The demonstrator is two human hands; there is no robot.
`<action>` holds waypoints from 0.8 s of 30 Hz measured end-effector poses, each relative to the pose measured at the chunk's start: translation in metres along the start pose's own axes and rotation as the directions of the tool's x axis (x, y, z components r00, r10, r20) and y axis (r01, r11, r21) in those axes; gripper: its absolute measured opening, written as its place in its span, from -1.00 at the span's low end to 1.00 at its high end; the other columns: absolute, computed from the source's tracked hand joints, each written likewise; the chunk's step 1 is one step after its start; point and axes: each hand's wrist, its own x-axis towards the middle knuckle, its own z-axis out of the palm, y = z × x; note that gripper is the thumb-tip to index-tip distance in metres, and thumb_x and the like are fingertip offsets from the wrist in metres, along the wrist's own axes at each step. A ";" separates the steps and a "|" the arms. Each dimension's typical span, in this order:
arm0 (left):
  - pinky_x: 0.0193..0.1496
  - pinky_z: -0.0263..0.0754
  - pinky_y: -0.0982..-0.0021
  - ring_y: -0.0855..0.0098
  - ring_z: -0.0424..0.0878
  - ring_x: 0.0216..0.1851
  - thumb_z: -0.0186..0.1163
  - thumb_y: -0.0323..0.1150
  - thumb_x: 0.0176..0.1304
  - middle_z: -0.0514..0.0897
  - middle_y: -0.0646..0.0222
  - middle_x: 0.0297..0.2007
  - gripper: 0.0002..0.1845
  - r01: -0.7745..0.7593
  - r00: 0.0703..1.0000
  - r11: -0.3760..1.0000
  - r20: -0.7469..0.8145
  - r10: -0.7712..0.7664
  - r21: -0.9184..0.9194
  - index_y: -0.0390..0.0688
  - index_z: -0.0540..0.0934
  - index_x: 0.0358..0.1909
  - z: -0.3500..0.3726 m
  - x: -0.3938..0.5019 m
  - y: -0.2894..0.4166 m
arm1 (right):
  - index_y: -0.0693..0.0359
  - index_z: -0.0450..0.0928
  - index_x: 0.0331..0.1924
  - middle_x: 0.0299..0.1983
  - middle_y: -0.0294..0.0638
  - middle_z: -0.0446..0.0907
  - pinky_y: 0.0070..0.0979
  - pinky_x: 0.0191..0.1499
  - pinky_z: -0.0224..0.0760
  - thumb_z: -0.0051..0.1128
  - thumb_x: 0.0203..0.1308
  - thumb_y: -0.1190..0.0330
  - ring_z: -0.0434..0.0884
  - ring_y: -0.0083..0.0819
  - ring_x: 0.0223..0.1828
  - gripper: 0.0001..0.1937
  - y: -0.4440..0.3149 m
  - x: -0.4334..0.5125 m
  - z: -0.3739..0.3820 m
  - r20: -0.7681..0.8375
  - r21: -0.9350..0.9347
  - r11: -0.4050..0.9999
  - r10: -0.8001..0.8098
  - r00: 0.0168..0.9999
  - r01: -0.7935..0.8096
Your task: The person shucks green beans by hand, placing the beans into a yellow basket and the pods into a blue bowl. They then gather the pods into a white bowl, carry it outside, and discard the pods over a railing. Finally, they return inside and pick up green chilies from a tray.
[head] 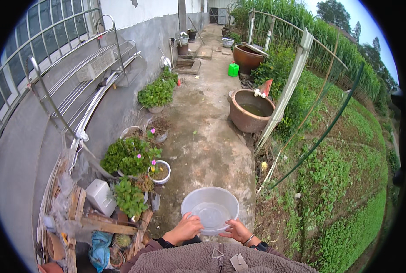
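A round translucent plastic basin is directly before me, above the concrete path and close to my body. My left hand grips its near left rim, fingertips lapping over the edge. On the near right side, my right hand holds the rim, with the thumb at the edge and fingers spread along the outer wall. No solid objects show inside the basin; whether a little water lies in it, I cannot tell.
The concrete path runs ahead. Potted plants, scrap wood and a metal rack line the left. On the right are a large water-holding clay vat, a green watering can, leaning poles and a vegetable plot.
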 end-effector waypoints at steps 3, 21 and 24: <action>0.22 0.03 0.05 0.23 0.27 0.17 0.28 -0.10 -0.02 0.50 0.31 -0.06 -0.66 -0.048 0.979 0.997 -0.202 0.034 -0.063 -0.07 0.59 -0.24 -0.055 0.049 -0.055 | 0.06 -0.05 0.15 0.12 -0.08 0.17 0.03 -0.05 0.44 0.03 0.04 0.46 0.35 -0.07 0.06 -0.39 -0.055 0.032 0.025 -0.053 0.031 0.996 -0.082 0.995 0.084; -0.04 0.47 0.00 0.22 0.51 -0.01 0.03 -0.50 0.15 0.47 0.24 -0.03 -0.51 0.238 0.785 -0.308 0.370 -0.497 -0.921 -0.23 0.25 0.17 -0.239 0.382 -0.433 | 0.10 -0.11 0.27 0.16 -0.14 0.19 -0.22 0.00 0.45 0.12 0.04 0.40 0.34 -0.27 0.13 -0.26 -0.481 0.352 0.112 0.138 -0.125 0.947 -0.279 0.950 0.296; -0.09 0.49 -0.06 0.10 0.51 -0.02 0.01 -0.51 0.15 0.44 0.20 -0.04 -0.48 0.145 0.743 -0.353 0.337 -0.578 -0.924 -0.23 0.20 0.19 -0.272 0.420 -0.492 | 0.11 -0.11 0.29 0.18 -0.14 0.19 -0.24 0.04 0.40 0.16 0.11 0.23 0.31 -0.32 0.17 -0.24 -0.556 0.417 0.139 0.198 -0.262 0.924 -0.229 0.953 0.277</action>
